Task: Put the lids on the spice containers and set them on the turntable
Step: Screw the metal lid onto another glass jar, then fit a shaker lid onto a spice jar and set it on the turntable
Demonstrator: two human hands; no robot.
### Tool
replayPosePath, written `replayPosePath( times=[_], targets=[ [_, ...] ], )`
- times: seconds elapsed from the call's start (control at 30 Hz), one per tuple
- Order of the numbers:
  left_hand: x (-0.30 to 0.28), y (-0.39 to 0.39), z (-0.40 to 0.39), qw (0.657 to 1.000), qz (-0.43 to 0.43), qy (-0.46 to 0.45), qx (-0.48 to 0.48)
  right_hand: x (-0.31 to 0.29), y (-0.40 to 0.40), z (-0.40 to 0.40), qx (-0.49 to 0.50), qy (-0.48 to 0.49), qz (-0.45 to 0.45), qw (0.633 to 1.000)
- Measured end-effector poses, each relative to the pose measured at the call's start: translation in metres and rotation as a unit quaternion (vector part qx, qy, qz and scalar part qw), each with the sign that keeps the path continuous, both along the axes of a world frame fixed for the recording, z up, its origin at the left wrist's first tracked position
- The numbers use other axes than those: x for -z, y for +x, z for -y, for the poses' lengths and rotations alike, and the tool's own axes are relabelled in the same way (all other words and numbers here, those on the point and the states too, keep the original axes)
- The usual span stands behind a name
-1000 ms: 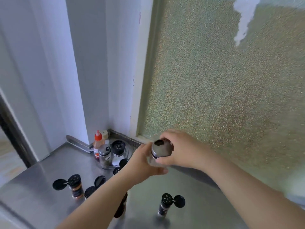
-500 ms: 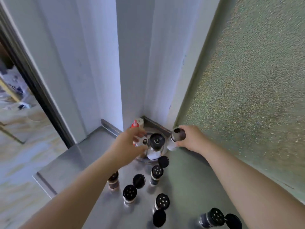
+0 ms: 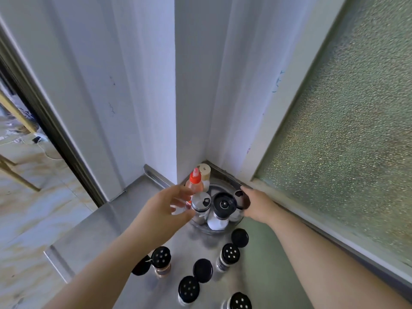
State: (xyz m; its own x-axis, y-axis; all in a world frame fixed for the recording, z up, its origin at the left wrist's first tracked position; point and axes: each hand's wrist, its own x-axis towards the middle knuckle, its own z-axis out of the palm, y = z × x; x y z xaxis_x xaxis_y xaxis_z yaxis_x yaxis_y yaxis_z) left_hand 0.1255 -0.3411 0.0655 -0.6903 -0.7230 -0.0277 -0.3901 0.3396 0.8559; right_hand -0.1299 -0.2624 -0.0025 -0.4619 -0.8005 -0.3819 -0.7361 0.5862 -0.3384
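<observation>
Your left hand [image 3: 165, 210] hovers with its fingers spread and holds nothing, just beside the steel-capped shaker [image 3: 200, 206] on the turntable [image 3: 219, 188]. Your right hand [image 3: 256, 205] curls around a shaker [image 3: 238, 202] at the turntable's right edge; you seem to be setting it down. Next, you should let go of it and take an open-lidded spice jar [image 3: 227, 257] from the counter [image 3: 93, 230]; what the jars contain is hard to tell.

The right hand [image 3: 256, 202] covers most of the shaker [image 3: 239, 198] at the turntable's [image 3: 214, 189] right side, so whether its fingers clasp the shaker cannot be told. The left hand [image 3: 166, 208] is motion-blurred at the fingertips and hides part of the steel-capped shaker [image 3: 200, 202] and the orange-capped bottle's [image 3: 195, 182] body. The picture's bottom edge cuts off two black-lidded spice jars [image 3: 237, 301], and the left forearm hides one flip lid [image 3: 141, 265].
</observation>
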Motion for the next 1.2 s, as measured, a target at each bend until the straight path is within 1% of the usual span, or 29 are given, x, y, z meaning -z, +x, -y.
replayPosePath(
  times=[0.07,0.13,0.2,0.33,0.4,0.47,0.53,0.6,0.67,0.73,0.8,0.87,0.97,1.1,1.2],
  targets=[
    [0.001,0.0,0.003,1.0,0.001,0.0,-0.004,0.0,-0.006,-0.003,-0.006,0.048,0.033,0.998],
    [0.002,0.0,0.006,1.0,0.003,-0.002,-0.007,0.004,-0.015,-0.009,0.001,0.066,0.052,0.996],
    [0.003,-0.001,0.007,1.0,0.001,0.001,-0.015,0.016,-0.018,-0.014,0.013,0.061,0.035,0.997],
    [0.004,0.0,0.006,1.0,-0.008,0.007,-0.023,0.039,-0.002,-0.019,-0.03,0.072,0.003,0.997],
    [0.004,0.003,0.006,0.999,-0.011,0.013,-0.029,0.044,0.005,-0.023,-0.033,0.061,-0.006,0.998],
    [0.003,0.005,0.006,0.999,-0.012,0.016,-0.036,0.046,0.012,-0.027,-0.039,0.039,0.025,0.998],
    [0.001,0.004,0.004,0.999,-0.015,0.02,-0.037,0.05,0.017,-0.032,-0.041,0.028,0.088,0.995],
    [-0.003,0.002,0.001,0.999,-0.014,0.02,-0.031,0.053,0.013,-0.036,-0.043,0.016,0.11,0.993],
    [-0.005,0.001,-0.001,0.999,-0.015,0.019,-0.027,0.05,0.004,-0.039,-0.054,0.014,0.076,0.996],
    [-0.005,0.002,-0.003,0.999,-0.018,0.024,-0.029,0.05,-0.003,-0.039,-0.091,0.02,0.031,0.995],
    [-0.003,0.005,-0.004,0.999,-0.015,0.03,-0.03,0.051,-0.001,-0.036,-0.123,0.023,0.023,0.992],
    [-0.001,0.009,-0.005,0.999,-0.012,0.037,-0.036,0.057,0.005,-0.035,-0.135,0.025,0.041,0.99],
    [0.0,0.013,-0.008,0.998,-0.006,0.038,-0.04,0.067,0.01,-0.036,-0.113,0.013,0.075,0.991],
    [-0.002,0.015,-0.01,0.999,-0.002,0.031,-0.039,0.067,0.009,-0.042,-0.099,0.012,0.093,0.991],
    [-0.002,0.015,-0.014,0.999,0.002,0.024,-0.027,0.053,0.005,-0.057,-0.03,0.002,0.105,0.994]
  ],
)
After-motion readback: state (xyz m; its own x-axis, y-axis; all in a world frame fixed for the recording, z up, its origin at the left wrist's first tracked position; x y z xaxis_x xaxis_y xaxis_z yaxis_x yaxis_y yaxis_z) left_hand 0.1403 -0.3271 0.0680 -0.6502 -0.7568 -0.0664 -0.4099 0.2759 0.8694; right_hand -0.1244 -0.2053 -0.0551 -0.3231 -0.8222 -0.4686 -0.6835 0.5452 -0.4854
